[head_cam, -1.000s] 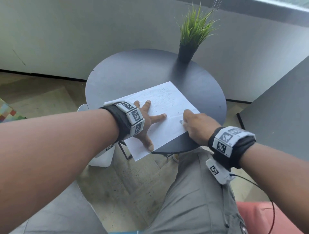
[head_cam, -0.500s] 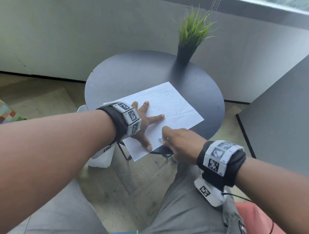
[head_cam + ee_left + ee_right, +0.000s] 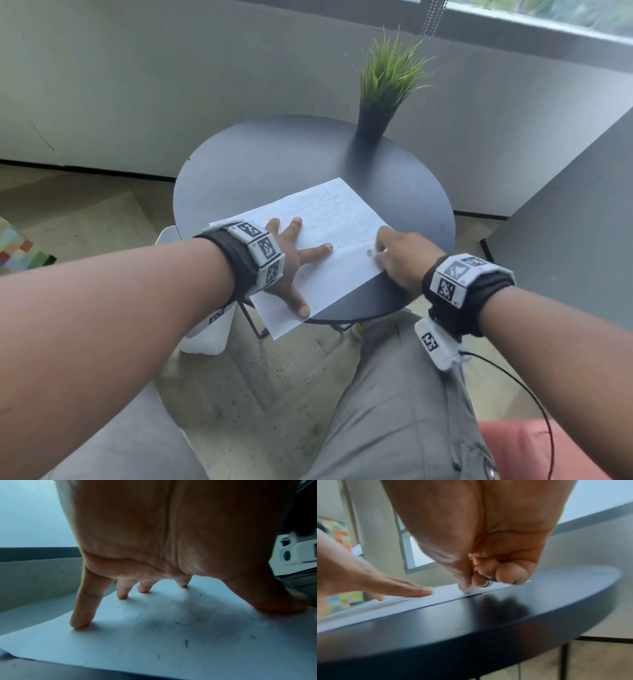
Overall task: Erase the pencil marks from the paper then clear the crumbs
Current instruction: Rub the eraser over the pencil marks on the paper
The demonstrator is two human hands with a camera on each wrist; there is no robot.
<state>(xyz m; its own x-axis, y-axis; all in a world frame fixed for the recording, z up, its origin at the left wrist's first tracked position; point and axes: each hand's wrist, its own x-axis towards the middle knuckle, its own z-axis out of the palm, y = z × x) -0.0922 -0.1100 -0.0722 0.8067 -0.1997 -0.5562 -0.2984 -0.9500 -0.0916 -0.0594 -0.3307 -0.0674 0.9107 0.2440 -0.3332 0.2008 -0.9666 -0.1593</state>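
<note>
A white sheet of paper (image 3: 342, 222) lies on the round dark table (image 3: 274, 164), its near corner hanging over the edge. Faint pencil marks (image 3: 329, 200) show near its far corner and as pale loops (image 3: 132, 614) under my palm. Dark eraser crumbs (image 3: 186, 643) are scattered over the sheet. My left hand (image 3: 301, 260) presses flat on the paper (image 3: 154, 649) with spread, straight fingers (image 3: 82, 615). My right hand (image 3: 387, 253) pinches a small white eraser (image 3: 470, 590) and holds its tip on the paper's right edge (image 3: 436, 595).
A potted grass plant (image 3: 383, 89) stands at the table's far right. A grey cabinet side (image 3: 565, 222) rises to the right. My grey-trousered knees (image 3: 394, 394) sit below the table's near rim (image 3: 471, 635). A white object (image 3: 202, 329) stands under the table at left.
My right hand swept with the eraser from the paper's right edge toward the near left and has come back to the right edge. The left hand stayed spread on the sheet.
</note>
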